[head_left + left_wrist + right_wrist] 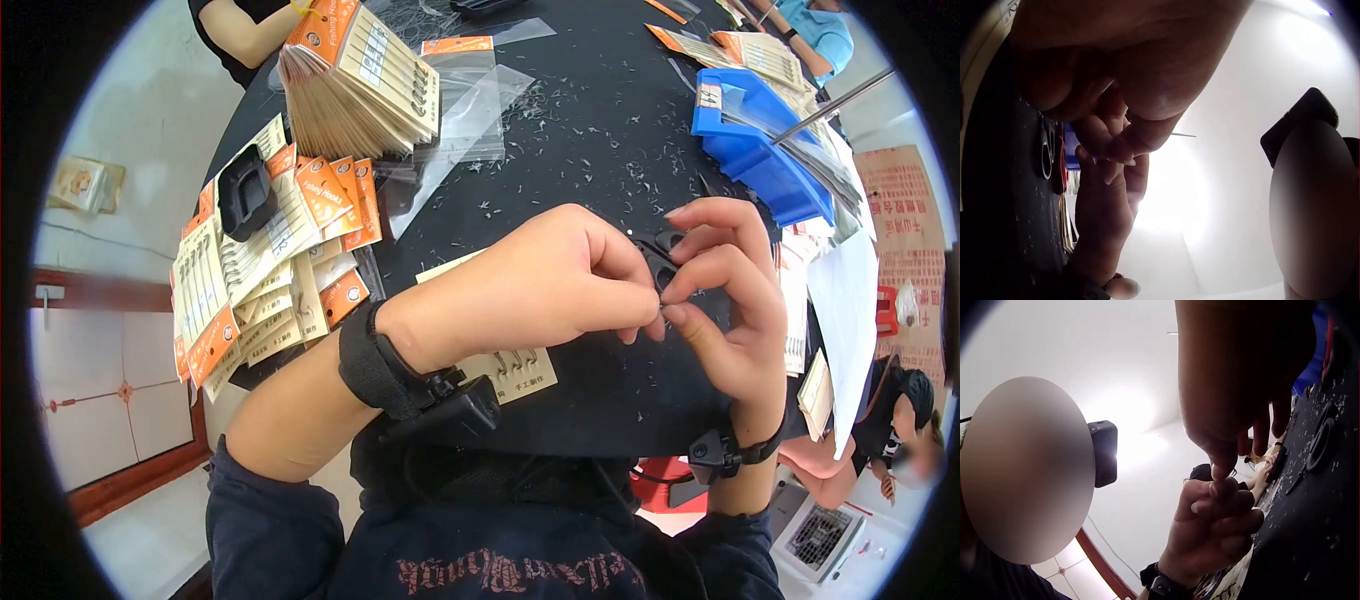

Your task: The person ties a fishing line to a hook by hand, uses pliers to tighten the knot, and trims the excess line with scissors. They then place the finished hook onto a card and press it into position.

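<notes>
My left hand (560, 285) and right hand (735, 290) meet over the black table, fingertip to fingertip. Thumb and forefinger of each pinch a tiny dark thing (662, 306) between them; its kind I cannot tell, as the fingertips hide most of it. The left hand's other fingers curl in, while the right hand's spread loosely, as the right wrist view shows. Just beyond the fingertips lie black-handled scissors (1297, 482) on the table. Under my left wrist is a beige card (525, 378) with fishing hooks along it, partly covered by the forearm.
A thick stack of fishing-hook cards (375, 85) stands at the back left. Closer lies a loose pile of cards (275, 275) with a black plastic tray (246, 195) on top. A blue bin (745, 125) holds packets at the right. Scraps litter the table; other people sit around it.
</notes>
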`<control>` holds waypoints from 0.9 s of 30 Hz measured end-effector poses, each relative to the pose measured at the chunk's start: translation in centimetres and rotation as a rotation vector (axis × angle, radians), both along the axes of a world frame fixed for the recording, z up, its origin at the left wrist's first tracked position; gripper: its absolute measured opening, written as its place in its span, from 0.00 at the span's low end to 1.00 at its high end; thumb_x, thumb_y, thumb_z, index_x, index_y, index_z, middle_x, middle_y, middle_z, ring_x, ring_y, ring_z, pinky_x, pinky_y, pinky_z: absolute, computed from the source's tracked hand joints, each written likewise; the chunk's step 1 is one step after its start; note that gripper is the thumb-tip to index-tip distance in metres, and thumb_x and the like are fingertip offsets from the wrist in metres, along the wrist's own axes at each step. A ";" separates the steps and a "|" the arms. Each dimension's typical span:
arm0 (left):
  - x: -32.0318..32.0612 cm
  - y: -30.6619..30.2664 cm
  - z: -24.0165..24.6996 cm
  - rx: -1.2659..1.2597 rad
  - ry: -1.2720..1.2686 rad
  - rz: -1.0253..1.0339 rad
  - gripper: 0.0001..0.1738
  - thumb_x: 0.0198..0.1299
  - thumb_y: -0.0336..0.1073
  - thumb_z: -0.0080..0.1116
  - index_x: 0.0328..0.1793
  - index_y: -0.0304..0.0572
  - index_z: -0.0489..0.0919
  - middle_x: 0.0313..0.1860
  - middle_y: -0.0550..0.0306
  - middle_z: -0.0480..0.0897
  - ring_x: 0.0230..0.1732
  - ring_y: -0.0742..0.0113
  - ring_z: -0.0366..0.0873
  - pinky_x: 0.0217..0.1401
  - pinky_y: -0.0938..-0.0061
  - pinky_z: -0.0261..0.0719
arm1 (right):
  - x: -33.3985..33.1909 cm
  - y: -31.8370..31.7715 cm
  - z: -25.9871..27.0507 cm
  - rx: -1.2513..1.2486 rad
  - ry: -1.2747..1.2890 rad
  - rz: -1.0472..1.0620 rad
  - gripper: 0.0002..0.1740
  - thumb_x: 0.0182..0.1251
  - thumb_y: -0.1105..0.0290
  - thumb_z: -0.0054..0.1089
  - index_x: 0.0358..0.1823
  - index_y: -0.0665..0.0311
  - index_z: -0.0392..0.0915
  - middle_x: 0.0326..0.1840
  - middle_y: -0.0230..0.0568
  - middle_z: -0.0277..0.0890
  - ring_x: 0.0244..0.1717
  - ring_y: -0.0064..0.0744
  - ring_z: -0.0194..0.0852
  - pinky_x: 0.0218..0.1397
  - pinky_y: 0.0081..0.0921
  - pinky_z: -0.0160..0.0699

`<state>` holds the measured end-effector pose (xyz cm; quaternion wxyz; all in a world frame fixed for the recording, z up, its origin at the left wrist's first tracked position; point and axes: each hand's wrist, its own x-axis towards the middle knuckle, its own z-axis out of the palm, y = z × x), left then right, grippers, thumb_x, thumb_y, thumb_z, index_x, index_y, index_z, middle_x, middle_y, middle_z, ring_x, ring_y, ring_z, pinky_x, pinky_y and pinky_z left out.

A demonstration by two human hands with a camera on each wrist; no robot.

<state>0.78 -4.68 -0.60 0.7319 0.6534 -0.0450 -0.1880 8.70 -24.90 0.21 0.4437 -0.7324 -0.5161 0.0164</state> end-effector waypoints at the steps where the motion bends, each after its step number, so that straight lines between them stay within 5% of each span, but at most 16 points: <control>1: 0.0 0.0 0.0 -0.001 0.004 0.002 0.10 0.56 0.31 0.56 0.32 0.32 0.85 0.29 0.58 0.86 0.31 0.79 0.77 0.37 0.82 0.73 | 0.0 0.0 0.0 -0.002 -0.014 0.002 0.08 0.50 0.76 0.70 0.30 0.63 0.78 0.57 0.46 0.71 0.41 0.30 0.73 0.48 0.27 0.73; 12: 0.0 0.1 -0.1 0.023 0.019 -0.024 0.10 0.56 0.32 0.57 0.29 0.33 0.84 0.29 0.59 0.85 0.31 0.80 0.76 0.38 0.82 0.72 | -0.9 0.5 -0.3 -0.115 0.020 0.059 0.10 0.51 0.85 0.55 0.33 0.65 0.68 0.53 0.51 0.66 0.49 0.43 0.67 0.53 0.28 0.69; 16: 0.1 0.0 -0.3 -0.008 0.000 -0.041 0.10 0.57 0.31 0.57 0.31 0.33 0.85 0.29 0.59 0.85 0.31 0.80 0.76 0.37 0.82 0.72 | -1.0 0.5 -0.2 -0.121 0.060 0.081 0.10 0.53 0.85 0.52 0.33 0.64 0.67 0.51 0.49 0.63 0.47 0.41 0.66 0.52 0.26 0.68; 21: 0.0 -0.2 -0.2 -0.046 -0.001 -0.007 0.10 0.58 0.31 0.57 0.34 0.33 0.86 0.28 0.60 0.84 0.30 0.80 0.74 0.35 0.83 0.70 | -1.0 0.4 -0.9 0.051 0.375 0.038 0.03 0.68 0.76 0.51 0.34 0.63 0.68 0.52 0.45 0.63 0.46 0.31 0.66 0.52 0.25 0.67; 23: 0.1 0.0 -0.5 -0.037 -0.039 0.004 0.11 0.60 0.32 0.56 0.35 0.33 0.87 0.27 0.62 0.83 0.28 0.81 0.72 0.32 0.84 0.68 | -0.7 0.2 -1.3 0.128 0.479 0.032 0.09 0.74 0.66 0.52 0.38 0.64 0.70 0.53 0.42 0.64 0.45 0.26 0.66 0.52 0.24 0.67; 27: 0.0 0.1 0.3 -0.075 0.020 0.036 0.12 0.62 0.34 0.57 0.37 0.33 0.87 0.26 0.64 0.80 0.22 0.85 0.65 0.23 0.86 0.59 | 0.3 -0.3 -1.1 0.004 0.339 0.020 0.12 0.69 0.63 0.61 0.44 0.64 0.75 0.53 0.41 0.70 0.46 0.26 0.67 0.51 0.22 0.66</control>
